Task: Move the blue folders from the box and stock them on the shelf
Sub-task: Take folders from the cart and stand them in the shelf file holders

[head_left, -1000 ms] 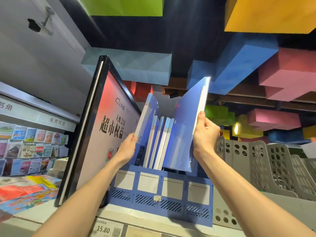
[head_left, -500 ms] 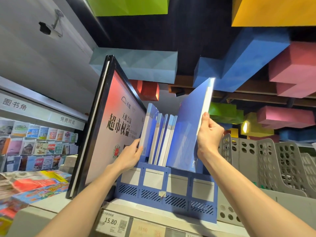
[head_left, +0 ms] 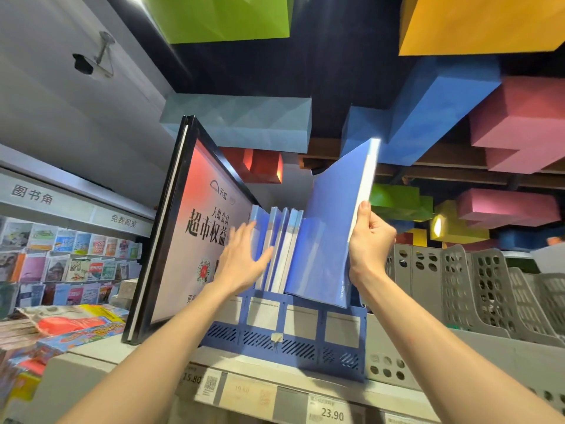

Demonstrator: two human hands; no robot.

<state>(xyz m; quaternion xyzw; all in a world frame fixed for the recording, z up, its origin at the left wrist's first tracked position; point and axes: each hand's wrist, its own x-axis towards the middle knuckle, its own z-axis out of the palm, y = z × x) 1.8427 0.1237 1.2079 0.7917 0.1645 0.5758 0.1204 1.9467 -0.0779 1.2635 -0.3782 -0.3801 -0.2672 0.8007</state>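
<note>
Blue folder (head_left: 327, 240) is at the blue rack (head_left: 305, 350) on the shelf (head_left: 94, 358), top tilted right, lower edge at the rightmost slot. Can't tell if it's bottomed out. Right hand (head_left: 371, 243) holds it by the open edge, thumb and fingers (head_left: 363, 212) pinching the cover. Left hand (head_left: 244, 258) lies flat on the stocked folders (head_left: 275, 240), fingers (head_left: 247, 237) straight and close together, pressing the stack left toward the sign board (head_left: 198, 228). My guess is that's to hold a gap. That hand is slightly blurred, so no finer detail.

Progress, my read: mid-task, late in one insert. Stocked lot stands upright in the rack; this one needs seating and squaring up. Box isn't in view, so no idea how many are left to bring over.

Counts:
- 1 folder in hand.
- Stocked ones: I make it 4 upright, but they overlap, so could be 5.
- 1 blue rack, 4 label windows on its front.
- Grey perforated racks (head_left: 455, 286) to the right: at least 4, row runs out of frame.
- Price tags (head_left: 331, 414) on the shelf edge: several, 15.80 and 23.90 legible.
</note>
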